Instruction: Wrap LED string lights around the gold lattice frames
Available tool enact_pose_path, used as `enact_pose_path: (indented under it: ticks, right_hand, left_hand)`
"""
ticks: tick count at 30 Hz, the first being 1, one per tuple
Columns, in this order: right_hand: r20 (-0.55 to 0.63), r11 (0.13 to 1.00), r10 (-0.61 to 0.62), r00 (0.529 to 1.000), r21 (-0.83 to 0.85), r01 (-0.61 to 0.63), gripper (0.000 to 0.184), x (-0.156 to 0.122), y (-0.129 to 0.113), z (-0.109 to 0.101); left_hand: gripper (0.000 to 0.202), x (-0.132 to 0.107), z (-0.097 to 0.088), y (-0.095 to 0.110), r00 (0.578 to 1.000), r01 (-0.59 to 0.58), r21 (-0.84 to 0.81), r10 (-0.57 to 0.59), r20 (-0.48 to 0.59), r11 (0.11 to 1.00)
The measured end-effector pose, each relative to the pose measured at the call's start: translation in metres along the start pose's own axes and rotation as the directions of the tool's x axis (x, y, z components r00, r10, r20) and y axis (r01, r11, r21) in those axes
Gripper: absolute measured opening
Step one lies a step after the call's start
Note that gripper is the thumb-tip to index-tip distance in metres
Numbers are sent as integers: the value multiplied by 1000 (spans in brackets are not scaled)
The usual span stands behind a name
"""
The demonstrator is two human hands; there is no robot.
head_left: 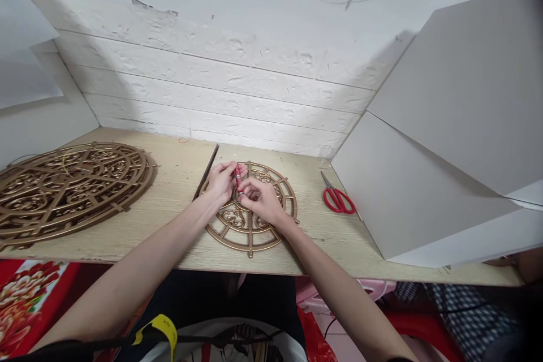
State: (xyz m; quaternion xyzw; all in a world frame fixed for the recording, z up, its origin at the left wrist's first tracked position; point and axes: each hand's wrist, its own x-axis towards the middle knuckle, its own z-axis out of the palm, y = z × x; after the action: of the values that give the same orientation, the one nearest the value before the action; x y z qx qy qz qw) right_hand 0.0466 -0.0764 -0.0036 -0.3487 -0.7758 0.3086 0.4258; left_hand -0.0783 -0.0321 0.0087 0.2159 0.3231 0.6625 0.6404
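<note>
A round gold openwork frame (244,229) lies flat on the wooden table (178,181) in front of me. Both my hands are over its upper half. My left hand (221,181) is closed in a pinch on a small red piece (238,178) held upright above the frame. My right hand (262,199) is curled beside it, its fingertips touching the same red piece from the right. What else the fingers hold is too small to make out.
A stack of larger gold openwork frames (70,186) lies at the table's left. Red-handled scissors (337,198) lie to the right of the frame. White boards (445,141) lean at the right. A white brick wall stands behind.
</note>
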Motion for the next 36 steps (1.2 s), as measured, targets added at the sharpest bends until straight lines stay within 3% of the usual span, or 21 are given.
enact_pose_path:
  ticks: [5, 19, 26, 30, 36]
  right_hand:
    - [-22, 994, -60, 998, -95, 58, 15, -1, -6, -4]
    - [89, 1000, 13, 996, -14, -12, 9, 0, 2, -8]
    - [80, 990, -94, 992, -99, 102, 9, 0, 0, -11]
    - [71, 998, -68, 995, -5, 68, 13, -1, 0, -12]
    - [0, 958, 58, 998, 280, -56, 21, 0, 2, -14]
  left_hand:
    - [12, -1, 0, 1, 1000, 10, 8, -10, -13, 1000]
    - [14, -3, 1, -4, 999, -47, 67, 49, -24, 997]
    - [19, 1, -1, -4, 997, -76, 74, 76, -1, 994]
    - [19, 4, -2, -1, 997, -76, 42, 77, -20, 996]
    - [17, 12, -6, 6, 997, -66, -5, 66, -51, 998]
